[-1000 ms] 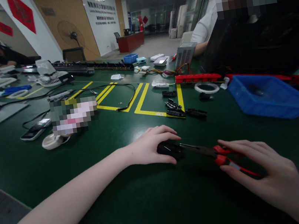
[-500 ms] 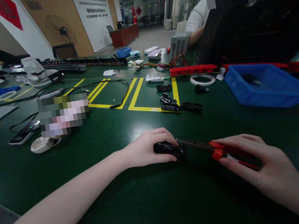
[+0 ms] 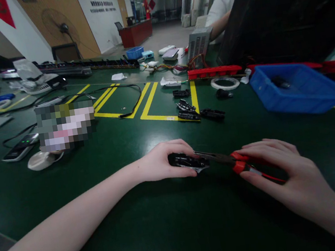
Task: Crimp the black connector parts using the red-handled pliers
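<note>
The black part (image 3: 187, 161) sits at the near middle of the green table (image 3: 157, 227), pinched between the thumb and fingers of the half-curled left hand (image 3: 168, 161); to its right, the right hand (image 3: 287, 170) is wrapped partly closed round the red handles of the pliers (image 3: 234, 161), whose tips reach the part; farther off lie small black pieces (image 3: 188, 116), with a blue tray (image 3: 300, 89) at far right
</note>
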